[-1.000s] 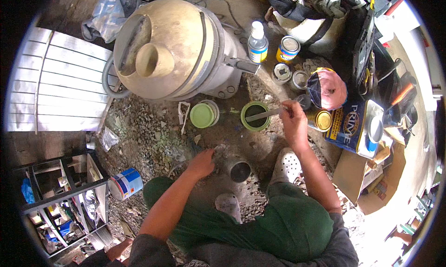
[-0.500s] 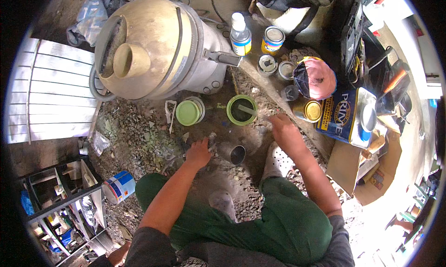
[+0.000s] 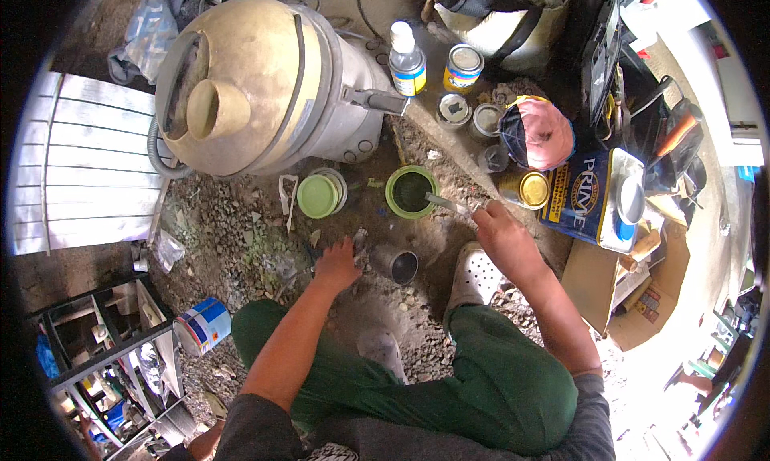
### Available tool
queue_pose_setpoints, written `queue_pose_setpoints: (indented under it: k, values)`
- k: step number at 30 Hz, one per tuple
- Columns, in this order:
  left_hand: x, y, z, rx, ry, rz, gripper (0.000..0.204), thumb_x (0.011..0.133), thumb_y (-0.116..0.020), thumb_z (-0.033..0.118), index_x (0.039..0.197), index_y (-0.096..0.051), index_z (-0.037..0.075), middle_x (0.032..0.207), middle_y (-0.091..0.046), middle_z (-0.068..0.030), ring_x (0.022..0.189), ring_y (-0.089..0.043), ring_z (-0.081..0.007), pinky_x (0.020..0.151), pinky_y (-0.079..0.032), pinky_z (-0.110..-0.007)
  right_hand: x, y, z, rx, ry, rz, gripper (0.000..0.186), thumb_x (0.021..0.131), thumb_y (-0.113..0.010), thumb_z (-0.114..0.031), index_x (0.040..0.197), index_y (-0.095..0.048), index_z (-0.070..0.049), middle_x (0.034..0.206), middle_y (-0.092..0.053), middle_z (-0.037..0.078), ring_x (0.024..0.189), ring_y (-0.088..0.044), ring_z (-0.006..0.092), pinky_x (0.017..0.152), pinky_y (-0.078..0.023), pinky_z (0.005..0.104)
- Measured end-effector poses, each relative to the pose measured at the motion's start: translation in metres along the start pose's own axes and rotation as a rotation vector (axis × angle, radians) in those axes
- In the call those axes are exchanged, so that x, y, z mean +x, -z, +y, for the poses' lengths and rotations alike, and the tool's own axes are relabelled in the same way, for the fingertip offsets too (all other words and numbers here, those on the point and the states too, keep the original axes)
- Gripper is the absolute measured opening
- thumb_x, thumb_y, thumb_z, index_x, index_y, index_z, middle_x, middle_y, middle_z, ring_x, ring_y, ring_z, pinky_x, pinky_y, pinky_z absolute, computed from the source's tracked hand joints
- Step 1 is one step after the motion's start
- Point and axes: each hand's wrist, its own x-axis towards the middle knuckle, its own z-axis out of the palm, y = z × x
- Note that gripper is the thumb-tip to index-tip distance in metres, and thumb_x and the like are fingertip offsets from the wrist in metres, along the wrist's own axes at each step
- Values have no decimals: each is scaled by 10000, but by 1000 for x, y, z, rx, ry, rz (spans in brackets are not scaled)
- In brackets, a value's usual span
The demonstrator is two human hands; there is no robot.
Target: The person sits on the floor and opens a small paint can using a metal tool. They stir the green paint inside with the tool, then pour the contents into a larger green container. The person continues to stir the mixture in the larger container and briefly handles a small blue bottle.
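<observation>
My right hand (image 3: pixel 505 235) is closed on a flat, pale stirring stick (image 3: pixel 451 204). The stick's tip is at the right rim of an open green-rimmed can (image 3: pixel 392 202) with dark grey-green contents. Lower down, my left hand (image 3: pixel 337 266) is closed around what looks like a spray gun, mostly hidden by the hand. A small metal end (image 3: pixel 361 235) shows at the fingertips, and a metal cup (image 3: pixel 393 264) tilts out to the right with its dark mouth visible. Left of the green-rimmed can stands a can with a light green lid (image 3: pixel 318 196).
A large beige drum-shaped machine (image 3: pixel 257 84) stands at the far left. Several cans, a clear bottle (image 3: pixel 407 64), a pink-topped container (image 3: pixel 545 132) and a blue rectangular tin (image 3: pixel 585 196) are at right. A blue-white can (image 3: pixel 203 326) lies beside a black rack (image 3: pixel 104 333); a cardboard box (image 3: pixel 589 289) is at right.
The stick's tip has moved right, from over the middle of the green-rimmed can to its rim, with my right hand drawing slightly back. My left hand stays by the metal cup.
</observation>
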Motion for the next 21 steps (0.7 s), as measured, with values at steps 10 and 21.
queue_pose_setpoints:
  k: [10,21]
  values:
    - [12,16,60,-483,-371,491,778,892,-634,96,1575,-286,-41,1520,-476,-243,1395,-450,-405,1147,-418,-478,5,-1,-8,253,-101,62,129,982,-585,-94,1102,-587,-47,1042,-645,233,900,-693,449,744,-579,534]
    - [-21,51,112,-792,-322,818,631,913,-592,-23,1518,-424,35,1396,-563,-184,1215,-571,-330,1023,-480,-425,-9,-8,11,991,-552,34,210,1038,-515,-169,1150,-584,-6,815,-688,101,672,-637,197,622,-510,329]
